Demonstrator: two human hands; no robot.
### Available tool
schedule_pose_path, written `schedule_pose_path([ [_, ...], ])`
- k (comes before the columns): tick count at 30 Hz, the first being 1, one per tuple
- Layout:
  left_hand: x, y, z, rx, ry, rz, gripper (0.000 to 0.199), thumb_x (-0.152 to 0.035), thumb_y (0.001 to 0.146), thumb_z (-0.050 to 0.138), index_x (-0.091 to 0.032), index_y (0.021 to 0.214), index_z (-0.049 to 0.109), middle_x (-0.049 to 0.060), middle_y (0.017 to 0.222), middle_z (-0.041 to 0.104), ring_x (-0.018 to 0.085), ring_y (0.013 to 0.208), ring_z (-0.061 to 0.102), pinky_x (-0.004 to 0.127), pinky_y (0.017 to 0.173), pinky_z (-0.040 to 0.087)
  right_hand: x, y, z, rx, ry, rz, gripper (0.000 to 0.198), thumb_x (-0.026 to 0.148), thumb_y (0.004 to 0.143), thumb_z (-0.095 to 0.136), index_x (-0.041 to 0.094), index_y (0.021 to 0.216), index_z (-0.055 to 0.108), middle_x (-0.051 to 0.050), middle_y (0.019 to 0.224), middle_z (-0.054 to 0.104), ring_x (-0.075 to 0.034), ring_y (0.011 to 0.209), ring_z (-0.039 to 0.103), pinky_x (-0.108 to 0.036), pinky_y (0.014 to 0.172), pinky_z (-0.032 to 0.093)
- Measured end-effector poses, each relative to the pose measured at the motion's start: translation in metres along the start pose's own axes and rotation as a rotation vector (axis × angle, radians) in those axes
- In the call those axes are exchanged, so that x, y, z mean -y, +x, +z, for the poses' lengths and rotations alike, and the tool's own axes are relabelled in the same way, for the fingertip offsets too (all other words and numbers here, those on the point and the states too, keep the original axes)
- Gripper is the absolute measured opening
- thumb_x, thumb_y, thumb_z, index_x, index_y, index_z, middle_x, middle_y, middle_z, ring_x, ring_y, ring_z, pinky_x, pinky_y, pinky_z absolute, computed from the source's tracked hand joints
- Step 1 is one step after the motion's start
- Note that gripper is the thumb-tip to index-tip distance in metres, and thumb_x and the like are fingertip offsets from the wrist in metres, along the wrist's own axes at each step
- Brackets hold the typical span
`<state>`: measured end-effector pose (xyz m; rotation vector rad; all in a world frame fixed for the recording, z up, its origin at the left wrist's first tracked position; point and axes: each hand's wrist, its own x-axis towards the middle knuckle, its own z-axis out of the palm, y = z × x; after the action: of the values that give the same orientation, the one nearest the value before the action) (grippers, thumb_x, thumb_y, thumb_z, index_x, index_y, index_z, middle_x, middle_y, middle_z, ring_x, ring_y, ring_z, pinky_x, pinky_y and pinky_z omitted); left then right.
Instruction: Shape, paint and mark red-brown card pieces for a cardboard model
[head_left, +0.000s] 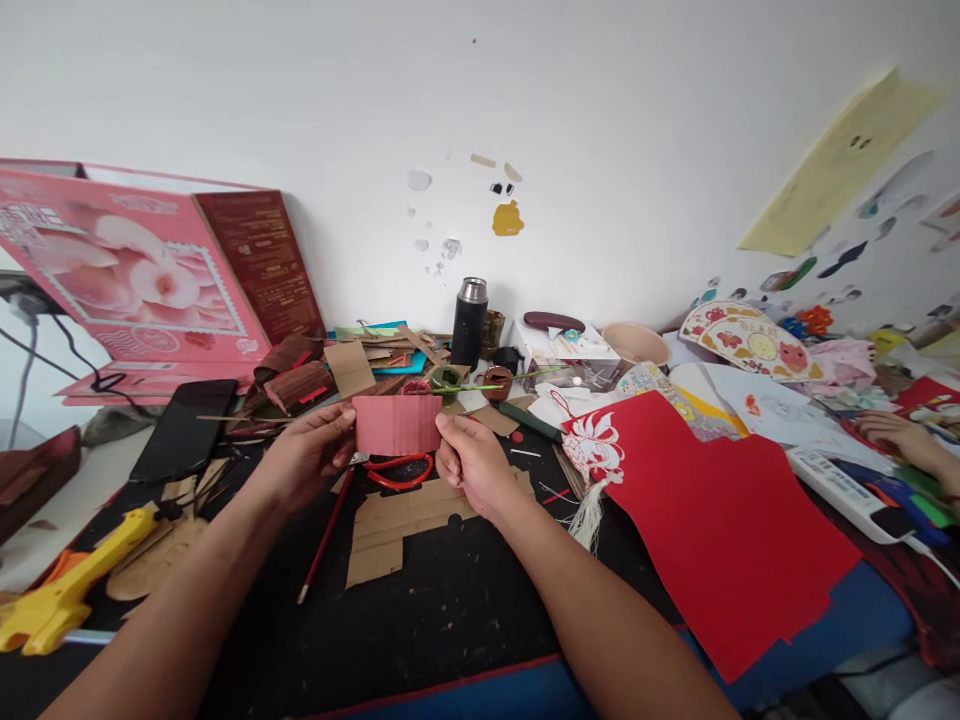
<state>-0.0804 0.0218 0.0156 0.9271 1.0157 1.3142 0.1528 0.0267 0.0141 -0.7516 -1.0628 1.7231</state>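
Raised over the black table mat, a pink ridged piece of cardboard [397, 426] is stretched between both hands. My left hand [319, 445] pinches its left edge, and my right hand [471, 462] grips the right edge with the thumb in front. Just below the piece lie red-handled scissors [401, 474], their blades mostly hidden. A cut sheet of brown cardboard [390, 525] rests flat on the mat under my right hand. To its left is a red pencil [325, 535].
A yellow glue gun [82, 585] and a black phone [184, 430] lie left. Behind stand a black thermos [470, 322] and small paint jars [447, 381]. Red paper [727, 520] covers the right side, near a white power strip [847, 492]. Another person's hand [900, 435] is far right.
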Motion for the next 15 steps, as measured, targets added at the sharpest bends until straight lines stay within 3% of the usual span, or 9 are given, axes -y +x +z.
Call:
schedule_pose_path([
  [8,-0.0037,-0.0006,0.0046,-0.067,0.112,0.101,0.044,-0.052,0.069,0.097,-0.017,0.072,0.071,-0.001,0.056,0.059,0.01,0.045,0.047,0.018,0.04,0.037,-0.0025,0.0,0.0,-0.001,-0.067,-0.011,0.064,0.076,0.082,0.08,0.024,0.062,0.049,0.007,0.046,0.047,-0.01,0.04,0.049,-0.023,0.038,0.023],
  [15,-0.0026,-0.0008,0.0051,-0.02,0.089,0.049,0.049,-0.055,0.064,0.1,-0.016,0.075,0.073,0.0,0.056,0.061,0.01,0.046,0.049,0.018,0.04,0.038,-0.0037,0.0015,-0.0011,-0.023,-0.091,-0.008,0.065,0.075,0.082,0.081,0.025,0.064,0.045,0.009,0.046,0.042,-0.01,0.04,0.048,-0.023,0.039,0.028],
])
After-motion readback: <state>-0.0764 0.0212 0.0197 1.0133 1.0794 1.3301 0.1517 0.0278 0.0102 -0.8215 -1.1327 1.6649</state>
